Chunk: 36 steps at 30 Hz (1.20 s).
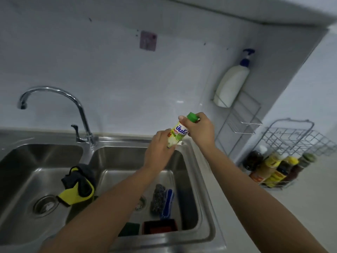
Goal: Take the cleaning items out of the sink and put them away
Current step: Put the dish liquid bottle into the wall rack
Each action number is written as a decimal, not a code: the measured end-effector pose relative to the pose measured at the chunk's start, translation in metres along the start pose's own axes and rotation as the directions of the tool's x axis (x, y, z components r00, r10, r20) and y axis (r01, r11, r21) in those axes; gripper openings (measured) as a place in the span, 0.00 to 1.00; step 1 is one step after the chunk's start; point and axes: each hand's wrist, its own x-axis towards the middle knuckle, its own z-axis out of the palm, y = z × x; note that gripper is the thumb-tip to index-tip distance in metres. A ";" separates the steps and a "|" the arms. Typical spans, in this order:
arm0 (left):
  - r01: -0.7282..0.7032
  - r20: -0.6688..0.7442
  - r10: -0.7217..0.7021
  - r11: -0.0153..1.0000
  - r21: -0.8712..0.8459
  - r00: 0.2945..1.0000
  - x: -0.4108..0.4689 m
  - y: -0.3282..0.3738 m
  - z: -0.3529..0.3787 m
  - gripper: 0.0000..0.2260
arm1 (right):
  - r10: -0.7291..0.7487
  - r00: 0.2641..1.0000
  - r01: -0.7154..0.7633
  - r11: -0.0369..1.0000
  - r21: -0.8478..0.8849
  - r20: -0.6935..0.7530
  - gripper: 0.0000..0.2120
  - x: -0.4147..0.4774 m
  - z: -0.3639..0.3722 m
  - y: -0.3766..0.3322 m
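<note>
A: What lies nearest in the double steel sink (204, 212)?

B: In the right basin, at about six o'clock, a red tub (159, 227) beside a green scouring pad (129, 229). Just past them lie a steel scourer (158, 198) and a blue brush (167, 203), touching. A yellow and black cloth (79, 185) hangs over the divider at nine o'clock.

A: And the hands?

B: Both are up above the basin's back edge. The left hand (158, 152) has its fingers curled tight round the base of a dish soap bottle (179, 134), held tilted. The right hand (199, 131) has its fingers closed round the neck, at the green cap (193, 117).

A: Farther out?

B: A pale counter (300, 207) runs to three o'clock, carrying a wire basket (299, 141) with sauce bottles (273, 170). At one o'clock a wire rack (242, 114) on the wall holds a white pump bottle (232, 84). The chrome tap (73, 99) curves at ten o'clock, and a square hook pad (148, 40) sticks to the white wall (109, 61) at twelve
</note>
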 end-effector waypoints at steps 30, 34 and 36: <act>-0.194 0.079 0.212 0.961 -0.196 0.974 0.220 0.134 0.168 0.17 | -0.248 0.943 0.190 0.949 -0.253 -0.222 0.20 0.177 -0.154 0.012; -0.070 0.014 0.072 0.989 -0.130 0.997 0.223 0.124 0.179 0.14 | -0.176 0.973 0.144 0.969 -0.203 -0.150 0.20 0.197 -0.144 0.025; -0.003 0.050 0.011 0.990 -0.143 0.999 0.226 0.123 0.180 0.13 | -0.142 0.984 0.122 0.977 -0.172 -0.108 0.20 0.206 -0.139 0.027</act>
